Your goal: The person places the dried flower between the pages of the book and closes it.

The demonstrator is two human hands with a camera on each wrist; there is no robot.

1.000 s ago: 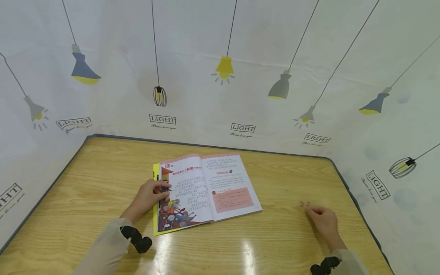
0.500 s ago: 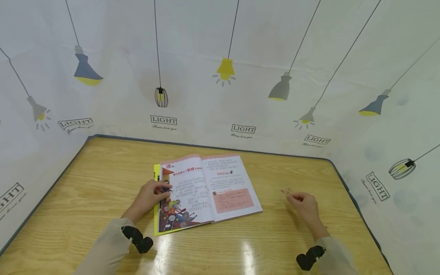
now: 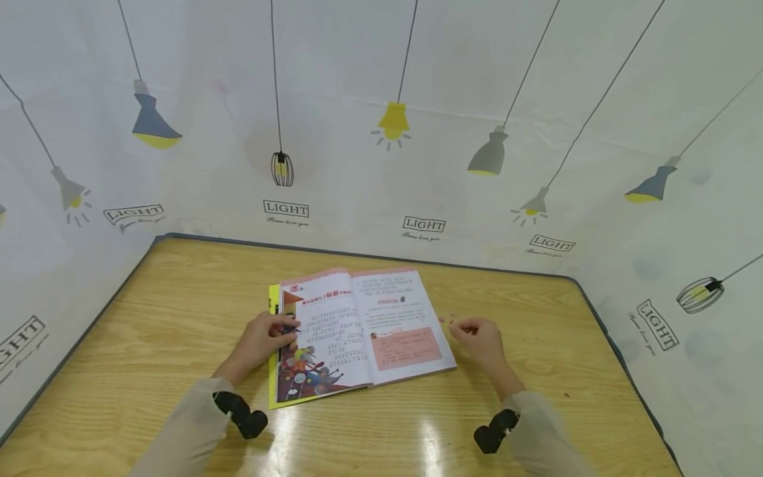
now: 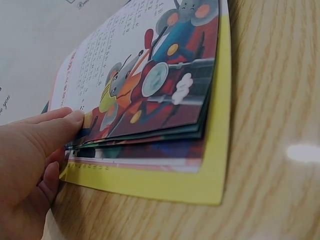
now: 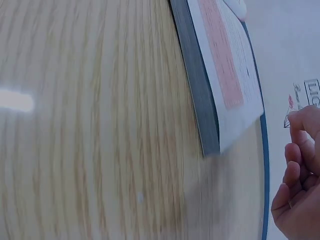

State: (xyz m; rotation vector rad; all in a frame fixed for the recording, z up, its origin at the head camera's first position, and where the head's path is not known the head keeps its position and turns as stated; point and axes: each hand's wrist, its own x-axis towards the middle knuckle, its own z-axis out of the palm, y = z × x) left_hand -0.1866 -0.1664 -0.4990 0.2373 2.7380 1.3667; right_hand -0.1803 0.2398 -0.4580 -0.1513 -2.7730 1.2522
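Note:
An open book (image 3: 393, 305) with a yellow cover lies on the wooden table, showing a mouse picture on its left page. My left hand (image 3: 259, 341) grips the book's left edge; in the left wrist view, its fingers (image 4: 60, 127) lie on the page and others curl at the edge below. Just right of the book is my right hand (image 3: 483, 344), its fingertips pinching a small, see-through piece with pink and dark marks (image 5: 290, 107), perhaps a clear sticker. The piece is too small to make out fully. It is held apart from the page.
A tiny reddish speck (image 3: 566, 395) lies on the table (image 3: 179, 298) to the right. A pale cloth wall (image 3: 334, 132) printed with lamps encloses the table's back and sides. Dark edging (image 3: 417, 257) runs along the table's rim.
My right hand has moved left across the table, carrying the small clear piece towards the book's right edge. My left hand keeps its hold on the book.

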